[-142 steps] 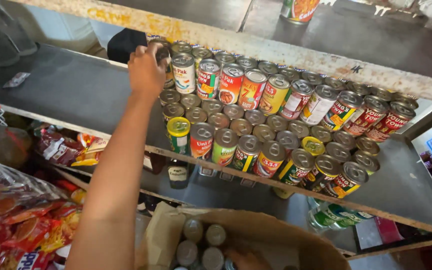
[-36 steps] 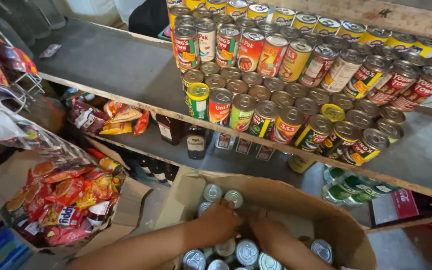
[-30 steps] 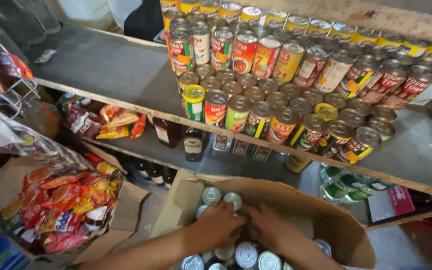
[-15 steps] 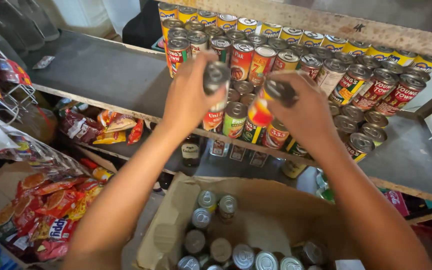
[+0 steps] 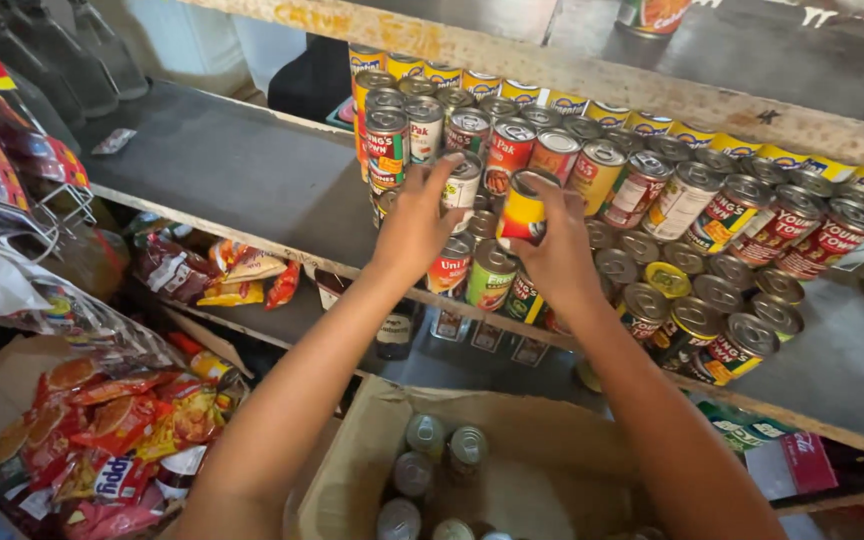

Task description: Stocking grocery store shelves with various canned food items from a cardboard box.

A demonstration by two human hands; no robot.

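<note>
At lower left lie bright snack packets [image 5: 102,430] — beside them, at the bottom centre, a cardboard box [image 5: 352,480] holding cans. In the frame's middle the left hand [image 5: 414,222] grips a silver-topped can [image 5: 462,180], the right hand [image 5: 557,250] clasps a yellow-red can [image 5: 524,210] — both against the stacked cans [image 5: 712,215] on the shelf [image 5: 232,180].

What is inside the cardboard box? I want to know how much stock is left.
The box holds upright cans along its left side; the arms and frame edge hide the rest.
</note>
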